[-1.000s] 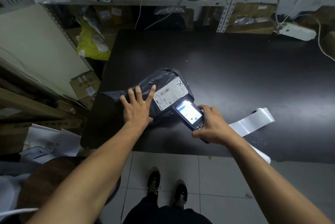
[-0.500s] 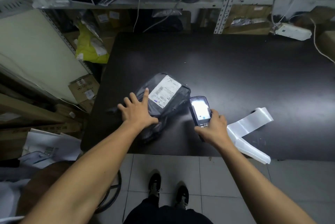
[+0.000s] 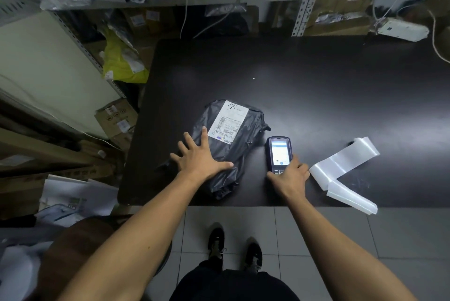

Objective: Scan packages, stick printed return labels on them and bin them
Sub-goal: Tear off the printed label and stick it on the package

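Left hand (image 3: 201, 160) spread flat on the parcel (image 3: 231, 145); right hand (image 3: 288, 175) grips the scanner (image 3: 278, 152); label strip (image 3: 341, 169) at 3 o'clock on the table (image 3: 316, 96)

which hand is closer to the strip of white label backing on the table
Right. The right hand rests on the handheld scanner, just left of the white strip. The left hand lies flat on the grey package, farther left, beyond the scanner.

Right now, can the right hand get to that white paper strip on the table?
Probably yes. The right hand rests on the scanner, and the white label strip lies just beside it on the table, with nothing between.
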